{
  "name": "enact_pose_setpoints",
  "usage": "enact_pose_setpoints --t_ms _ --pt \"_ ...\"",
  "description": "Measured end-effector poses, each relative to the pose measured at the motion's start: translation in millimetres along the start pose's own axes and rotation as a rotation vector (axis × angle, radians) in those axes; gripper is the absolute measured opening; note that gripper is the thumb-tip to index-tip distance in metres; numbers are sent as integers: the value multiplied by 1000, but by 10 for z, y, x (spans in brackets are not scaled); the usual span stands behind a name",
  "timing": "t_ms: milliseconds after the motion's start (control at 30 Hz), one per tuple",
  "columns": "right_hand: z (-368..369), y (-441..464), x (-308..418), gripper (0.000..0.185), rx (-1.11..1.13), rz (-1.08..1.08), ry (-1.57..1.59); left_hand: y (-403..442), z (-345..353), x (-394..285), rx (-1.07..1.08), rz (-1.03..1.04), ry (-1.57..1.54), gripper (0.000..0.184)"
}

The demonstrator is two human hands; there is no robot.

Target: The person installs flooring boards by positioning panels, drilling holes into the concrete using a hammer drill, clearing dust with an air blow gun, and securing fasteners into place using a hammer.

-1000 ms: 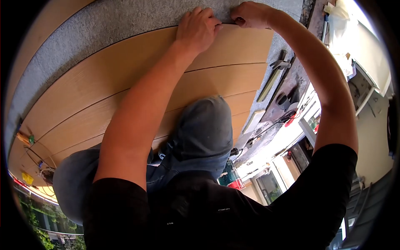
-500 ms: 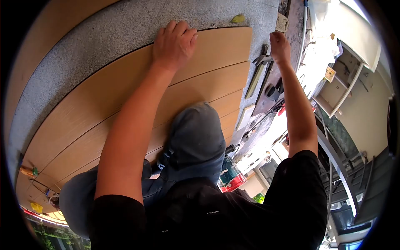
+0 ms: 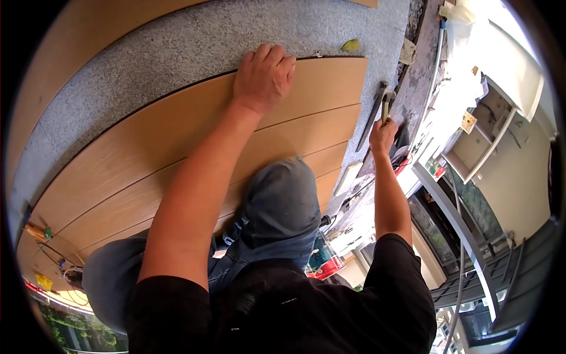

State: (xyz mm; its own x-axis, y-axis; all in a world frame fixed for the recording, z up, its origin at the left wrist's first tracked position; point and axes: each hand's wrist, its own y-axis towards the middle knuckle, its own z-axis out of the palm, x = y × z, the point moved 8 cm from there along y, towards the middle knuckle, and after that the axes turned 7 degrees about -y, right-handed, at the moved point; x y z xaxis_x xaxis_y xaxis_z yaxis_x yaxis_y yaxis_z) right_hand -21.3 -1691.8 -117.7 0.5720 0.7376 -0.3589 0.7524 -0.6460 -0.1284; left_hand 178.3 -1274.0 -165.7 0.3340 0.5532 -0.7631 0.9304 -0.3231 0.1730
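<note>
My left hand (image 3: pixel 263 79) lies over the far edge of the outermost brown deck board (image 3: pixel 324 82), its fingers curled over that edge. My right hand (image 3: pixel 383 137) is closed round the handle of a hammer (image 3: pixel 386 109), whose head points away from me just past the board ends. Beside the hammer, a long dark metal bar (image 3: pixel 370 116) lies on the grey floor. A small metal clip (image 3: pixel 319 54) sits at the board's far edge, to the right of my left hand.
Several laid boards (image 3: pixel 118 194) stretch under my knee (image 3: pixel 283 200). Grey stone-like floor (image 3: pixel 177 56) borders them, with a yellow-green leaf (image 3: pixel 351 45) on it. A stone (image 3: pixel 407 52) and a pale offcut (image 3: pixel 348 179) lie at right. Wires (image 3: pixel 50 251) trail at far left.
My right hand has come down toward me and taken hold of the hammer, which was lying on the floor. My left hand stays at the board's edge. The view has shifted slightly.
</note>
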Motion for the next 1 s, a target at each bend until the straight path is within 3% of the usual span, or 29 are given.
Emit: enact_pose_setpoints --t_ms 67,133,267,333,467,633,867,1000 --pt "55 219 -181 39 111 182 380 8 15 3 21 -7 3 10" --pt "-277 85 325 37 367 338 1008 1 7 -2 15 -7 -13 10" --pt "-985 98 1176 39 404 282 1246 -6 12 -10 36 -20 -20 10" --pt "-1033 10 1571 41 634 293 1394 -7 14 -3 43 -26 -13 10" --pt "-856 -21 1781 43 809 280 1167 -26 -6 12 18 -9 -30 11" --pt "-858 90 1837 38 746 91 776 -13 -26 13 -22 -2 -16 10" --pt "-900 -21 2076 40 907 91 799 -27 -9 -4 -18 -9 -31 11" --pt "-861 -19 1942 37 830 161 764 -14 -26 14 -17 -10 -3 12"
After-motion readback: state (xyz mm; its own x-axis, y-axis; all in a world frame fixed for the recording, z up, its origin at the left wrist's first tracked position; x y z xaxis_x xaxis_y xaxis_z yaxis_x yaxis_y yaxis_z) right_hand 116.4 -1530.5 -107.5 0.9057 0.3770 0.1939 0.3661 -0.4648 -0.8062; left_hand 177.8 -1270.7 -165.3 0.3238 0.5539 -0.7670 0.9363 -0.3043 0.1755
